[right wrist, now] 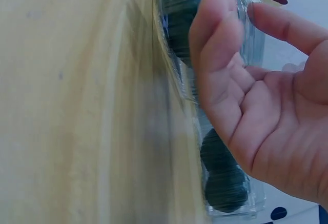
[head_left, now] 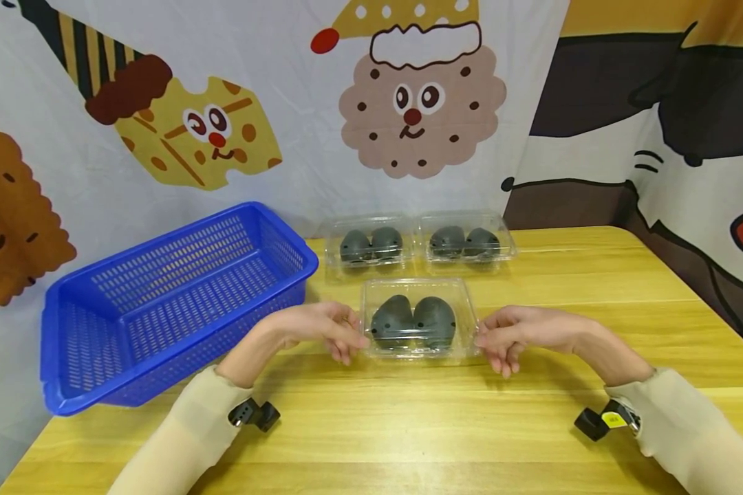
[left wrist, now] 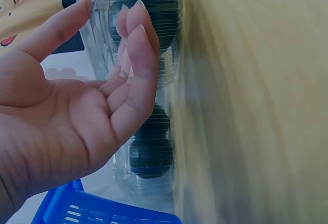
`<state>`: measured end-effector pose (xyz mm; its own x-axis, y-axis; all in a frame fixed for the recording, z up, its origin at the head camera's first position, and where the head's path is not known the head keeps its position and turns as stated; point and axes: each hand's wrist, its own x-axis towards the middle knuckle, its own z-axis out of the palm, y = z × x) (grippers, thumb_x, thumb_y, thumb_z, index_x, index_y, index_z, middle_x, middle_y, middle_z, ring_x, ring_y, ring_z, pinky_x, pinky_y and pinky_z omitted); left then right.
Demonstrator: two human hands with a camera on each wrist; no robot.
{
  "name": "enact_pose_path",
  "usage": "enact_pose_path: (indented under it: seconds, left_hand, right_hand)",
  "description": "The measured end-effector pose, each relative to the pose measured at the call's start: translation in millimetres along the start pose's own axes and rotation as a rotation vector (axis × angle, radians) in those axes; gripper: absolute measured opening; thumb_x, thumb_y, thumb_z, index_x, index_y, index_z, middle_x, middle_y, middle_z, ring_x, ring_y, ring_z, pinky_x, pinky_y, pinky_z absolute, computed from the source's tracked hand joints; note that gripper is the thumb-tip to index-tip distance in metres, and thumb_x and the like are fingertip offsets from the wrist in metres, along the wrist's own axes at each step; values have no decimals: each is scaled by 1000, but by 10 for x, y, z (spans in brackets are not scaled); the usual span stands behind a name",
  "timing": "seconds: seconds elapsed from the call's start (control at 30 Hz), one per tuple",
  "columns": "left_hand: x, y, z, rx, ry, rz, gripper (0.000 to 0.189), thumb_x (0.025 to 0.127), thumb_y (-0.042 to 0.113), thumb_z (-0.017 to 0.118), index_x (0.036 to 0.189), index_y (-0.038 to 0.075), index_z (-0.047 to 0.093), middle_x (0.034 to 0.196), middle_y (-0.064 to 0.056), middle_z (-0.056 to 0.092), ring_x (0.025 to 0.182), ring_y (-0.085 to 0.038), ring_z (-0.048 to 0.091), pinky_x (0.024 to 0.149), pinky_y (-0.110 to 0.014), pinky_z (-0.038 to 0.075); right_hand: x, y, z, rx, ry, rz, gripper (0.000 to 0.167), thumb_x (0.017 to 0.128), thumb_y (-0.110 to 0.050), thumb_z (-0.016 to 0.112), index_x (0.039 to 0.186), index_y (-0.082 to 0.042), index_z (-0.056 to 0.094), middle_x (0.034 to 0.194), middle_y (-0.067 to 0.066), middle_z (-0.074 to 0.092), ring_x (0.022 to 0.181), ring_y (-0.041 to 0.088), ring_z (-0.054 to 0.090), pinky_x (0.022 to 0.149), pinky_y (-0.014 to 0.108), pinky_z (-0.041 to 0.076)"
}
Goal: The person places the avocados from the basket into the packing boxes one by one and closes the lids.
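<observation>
A clear plastic clamshell box (head_left: pixel 417 283) with two dark grey-green, rounded fruit-like items (head_left: pixel 435 322) inside is in front of me, between both hands. At its left front corner my left hand (head_left: pixel 316 330) pinches the edge, thumb on the rim and the other fingers bent below. My right hand (head_left: pixel 526 333) grips the opposite corner the same way. The left wrist view shows the left thumb (left wrist: pixel 66 26) against the lid's edge. In the right wrist view, fingers (right wrist: pixel 218 44) cover part of the box. Whether its base touches the table cannot be told.
Two similar clear boxes, one at left (head_left: pixel 368 220) and one at right (head_left: pixel 464 216), stand side by side at the back of the wooden table (head_left: pixel 384 433). A blue perforated plastic basket (head_left: pixel 179 344) sits at the left. A printed cloth (head_left: pixel 309 137) hangs behind.
</observation>
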<state>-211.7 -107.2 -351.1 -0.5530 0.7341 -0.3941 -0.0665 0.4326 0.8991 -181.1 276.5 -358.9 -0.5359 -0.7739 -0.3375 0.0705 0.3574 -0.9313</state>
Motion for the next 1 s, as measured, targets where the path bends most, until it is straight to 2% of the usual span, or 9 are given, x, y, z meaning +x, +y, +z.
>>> enact_pose_path:
  seconds: [0.13,0.27,0.5,0.67,1.0]
  left_hand:
    - [20,-28,14,8,-46,18,22,98,20,66,94,-2,65,90,-15,70,77,-19,69,78,-37,59]
    - [35,-34,19,-11,-78,12,26,99,19,64,91,-5,69,83,-12,72,72,-16,69,72,-31,59]
    - [39,-48,28,-100,-113,1,34,98,16,64,105,-17,67,78,-7,71,65,-13,65,63,-24,55]
    - [45,-72,26,-157,-105,3,35,97,12,63,108,-21,64,77,-6,71,64,-12,64,62,-22,54]
    - [58,-84,13,-137,-78,11,30,98,12,62,104,-18,65,76,-5,70,63,-10,63,62,-20,53]
  right_hand:
    - [19,26,2,102,-47,-33,36,107,-14,46,106,21,56,83,12,70,70,18,68,62,25,56]
    - [22,55,-4,171,-93,-70,32,107,-10,43,107,18,58,83,10,71,70,17,70,62,24,56]
    - [37,73,-12,230,-136,-103,27,108,-7,40,107,13,60,85,5,70,72,14,69,65,25,58]
    - [54,75,-1,236,-132,-108,26,108,-7,40,106,9,61,85,3,70,72,12,69,67,25,58]
    - [41,44,18,204,-74,-82,23,108,-9,44,106,7,60,83,1,67,69,9,66,67,24,57]
